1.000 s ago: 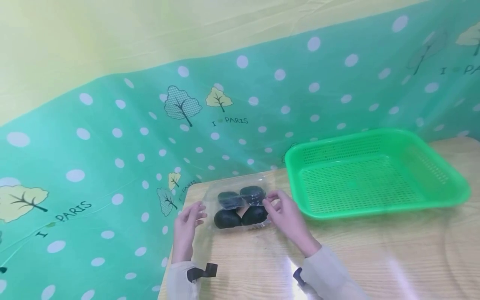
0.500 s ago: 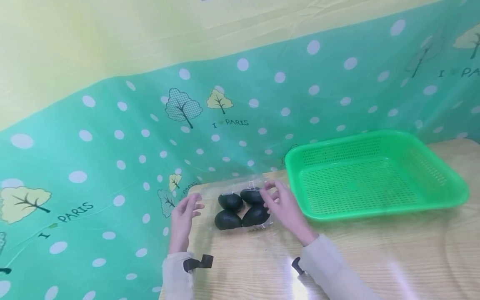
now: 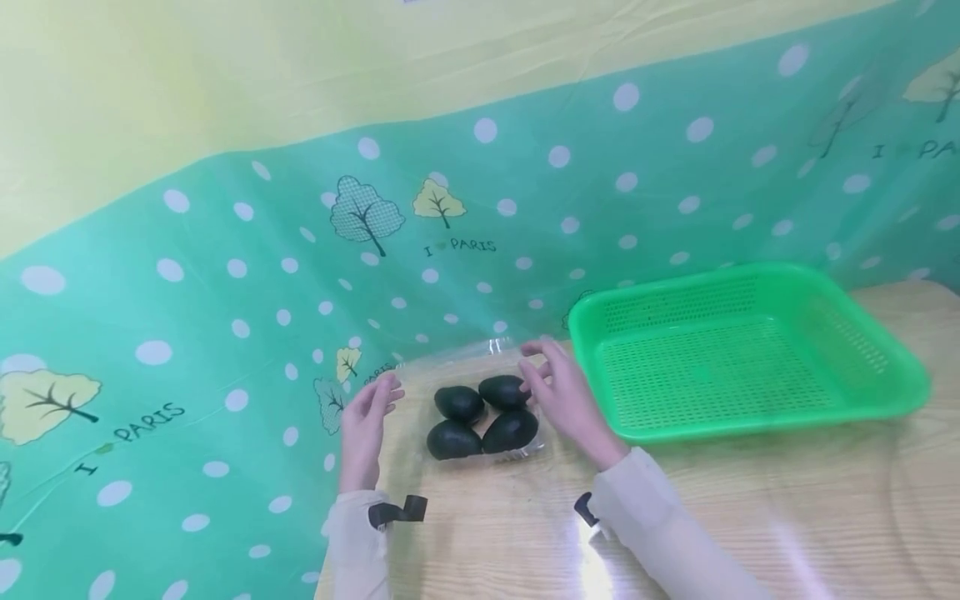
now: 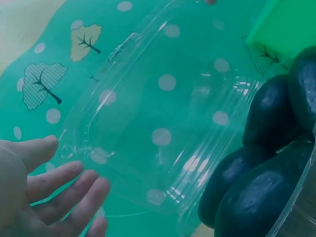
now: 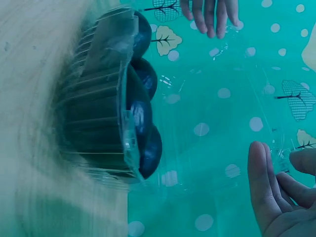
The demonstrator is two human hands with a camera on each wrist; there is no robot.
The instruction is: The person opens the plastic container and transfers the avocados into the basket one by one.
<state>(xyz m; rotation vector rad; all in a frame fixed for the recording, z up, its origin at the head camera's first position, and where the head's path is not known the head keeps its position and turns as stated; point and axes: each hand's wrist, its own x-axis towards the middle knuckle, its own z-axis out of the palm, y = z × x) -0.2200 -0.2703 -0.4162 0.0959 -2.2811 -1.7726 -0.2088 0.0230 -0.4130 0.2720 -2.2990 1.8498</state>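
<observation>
Several dark avocados (image 3: 459, 405) sit in a clear plastic clamshell box (image 5: 94, 103) on the wooden table. Its hinged lid (image 4: 143, 118) is swung up and back, leaving the fruit uncovered. At the lid's left corner is my left hand (image 3: 364, 429), its fingers loosely extended and apart from the plastic in the left wrist view. My right hand (image 3: 562, 396) is at the opposite corner, beside the rear right avocado. In the right wrist view its thumb and fingers are spread around the lid corner, with a gap between them.
A green plastic basket (image 3: 592, 354) with a perforated floor stands right of the box, close to my right hand. Behind the table (image 3: 495, 533) hangs a green dotted cloth (image 3: 420, 292) printed with trees, which also drops down at the left.
The lid has tipped up and backward, off the avocados. Both hands have moved upward and away from me with it, the right one further; its fingers have loosened.
</observation>
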